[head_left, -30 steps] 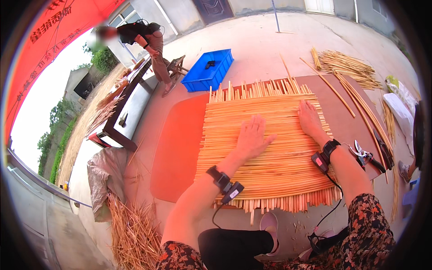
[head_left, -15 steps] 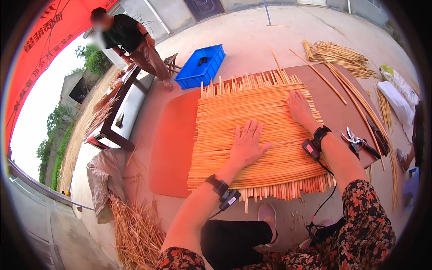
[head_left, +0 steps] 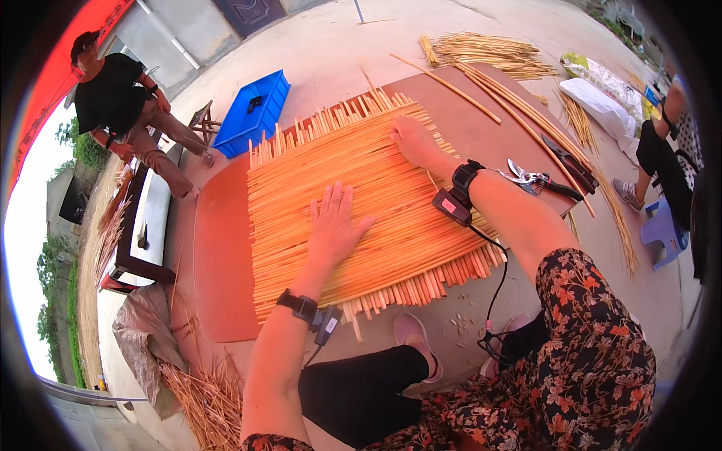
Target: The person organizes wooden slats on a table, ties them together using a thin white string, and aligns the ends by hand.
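Observation:
A thick woven mat of peeled sticks (head_left: 331, 161) lies on a reddish-brown board in front of me, cut stick ends poking out along its far and near edges. My left hand (head_left: 335, 229) rests flat on the middle of the mat, fingers spread, holding nothing. Farther off, near the mat's far right corner, my right hand (head_left: 416, 143) bears down with its fingers bent and close together. Whatever may be under those fingertips is hidden. Pruning shears (head_left: 530, 180) with dark handles lie on the board beyond my right forearm.
Long loose sticks (head_left: 526, 124) lie along the board's right side, near a stick bundle (head_left: 492, 54). A blue crate (head_left: 252, 113) stands at far left. One person (head_left: 113, 94) is by a low table (head_left: 135, 225); another sits at right near a purple stool (head_left: 663, 233).
My view has swung to the right, so the mat sits farther left. Both hands stay on the mat, the right one's fingers more bent. The person at left has shifted stance.

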Available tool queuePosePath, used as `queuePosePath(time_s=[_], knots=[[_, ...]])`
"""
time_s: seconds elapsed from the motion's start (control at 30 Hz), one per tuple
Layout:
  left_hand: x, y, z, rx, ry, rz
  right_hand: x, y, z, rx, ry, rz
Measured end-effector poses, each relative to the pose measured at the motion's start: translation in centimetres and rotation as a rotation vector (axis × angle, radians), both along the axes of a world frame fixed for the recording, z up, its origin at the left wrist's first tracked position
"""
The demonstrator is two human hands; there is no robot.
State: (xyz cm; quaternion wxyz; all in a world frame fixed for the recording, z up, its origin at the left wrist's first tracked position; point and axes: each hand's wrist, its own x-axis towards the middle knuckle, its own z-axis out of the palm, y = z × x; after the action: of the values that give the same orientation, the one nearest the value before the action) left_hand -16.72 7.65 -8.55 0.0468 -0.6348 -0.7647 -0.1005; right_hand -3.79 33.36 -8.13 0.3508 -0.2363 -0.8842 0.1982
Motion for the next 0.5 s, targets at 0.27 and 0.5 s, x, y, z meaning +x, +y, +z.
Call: queuePosePath(time_s=[0.27, 0.5], knots=[[-1.0, -0.7, 0.0, -0.008, 0.012, 0.054, 4.3, -2.8, 1.0, -0.189, 0.282, 0.107], [-0.2, -3.6, 1.4, 0.034, 0.010, 0.013, 30.3, 11.9, 6.1, -0.472, 1.184, -0.432]])
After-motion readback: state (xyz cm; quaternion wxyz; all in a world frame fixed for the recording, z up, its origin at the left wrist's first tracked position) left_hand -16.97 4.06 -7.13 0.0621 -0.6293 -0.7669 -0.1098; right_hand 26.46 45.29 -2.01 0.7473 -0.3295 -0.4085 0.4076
